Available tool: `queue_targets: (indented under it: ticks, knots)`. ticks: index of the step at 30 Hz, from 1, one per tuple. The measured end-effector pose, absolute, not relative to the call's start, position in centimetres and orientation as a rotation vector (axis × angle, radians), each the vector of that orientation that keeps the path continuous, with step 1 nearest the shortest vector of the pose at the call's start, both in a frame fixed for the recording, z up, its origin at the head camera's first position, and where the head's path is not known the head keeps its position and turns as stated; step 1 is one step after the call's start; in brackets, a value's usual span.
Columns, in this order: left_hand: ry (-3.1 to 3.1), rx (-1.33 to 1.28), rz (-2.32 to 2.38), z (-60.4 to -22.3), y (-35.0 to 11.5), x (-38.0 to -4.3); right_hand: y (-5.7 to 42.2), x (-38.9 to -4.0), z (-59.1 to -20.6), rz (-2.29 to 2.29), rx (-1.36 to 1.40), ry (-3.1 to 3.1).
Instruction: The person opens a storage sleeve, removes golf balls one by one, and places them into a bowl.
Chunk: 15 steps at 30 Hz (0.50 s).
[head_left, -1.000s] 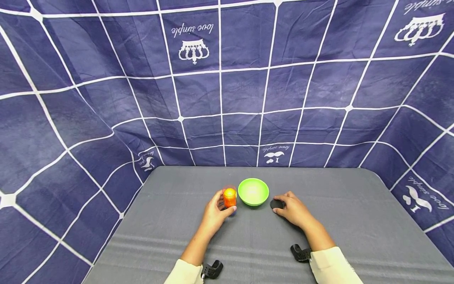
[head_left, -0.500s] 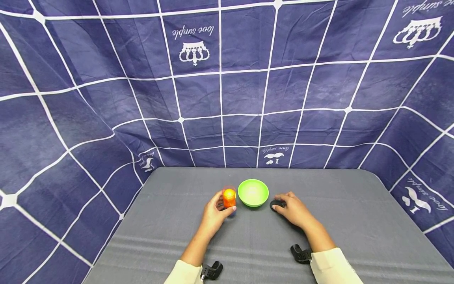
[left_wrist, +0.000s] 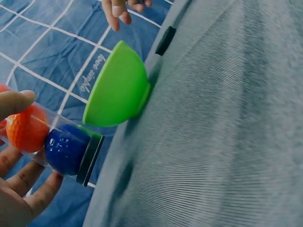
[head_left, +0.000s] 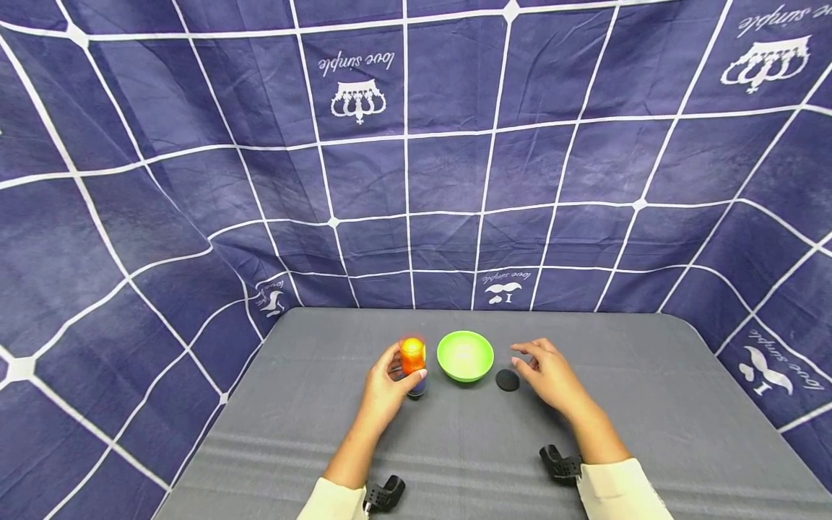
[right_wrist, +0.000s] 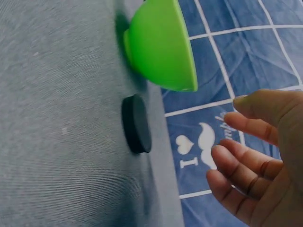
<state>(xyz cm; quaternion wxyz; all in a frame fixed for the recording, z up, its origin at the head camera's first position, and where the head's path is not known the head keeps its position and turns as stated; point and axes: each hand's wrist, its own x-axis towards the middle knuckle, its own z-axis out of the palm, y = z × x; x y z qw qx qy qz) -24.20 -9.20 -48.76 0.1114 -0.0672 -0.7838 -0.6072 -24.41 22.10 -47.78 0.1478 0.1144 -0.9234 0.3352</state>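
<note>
My left hand (head_left: 382, 390) grips a clear plastic canister (left_wrist: 53, 120) between thumb and fingers. Inside it an orange ball (left_wrist: 28, 130) sits above a dark blue ball (left_wrist: 67, 149), and a black base (left_wrist: 91, 160) closes its lower end. In the left wrist view that base is held just above the table. A round black lid (right_wrist: 136, 124) lies flat on the table, right of the green bowl (head_left: 465, 357). Close above and right of the lid, my right hand (head_left: 551, 372) holds nothing, its fingers loosely bent and apart from the thumb.
The bowl stands upright between my two hands on the grey cloth-covered table (head_left: 468, 448). A blue curtain (head_left: 455, 166) with white grid lines rises behind the table and along both sides. Black wrist mounts (head_left: 385, 494) sit at both cuffs.
My right hand has let go of the black lid, leaving it on the table, and has moved up and right. The left hand has shifted slightly left with the canister.
</note>
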Motion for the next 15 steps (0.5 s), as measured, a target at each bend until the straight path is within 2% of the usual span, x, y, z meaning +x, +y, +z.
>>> queue_targets:
  ticks: [15]
  knots:
    - [-2.318,-0.262,-1.716,-47.1,-8.7,-23.4,20.4,-23.2,-45.2,1.269,0.433,-2.444]
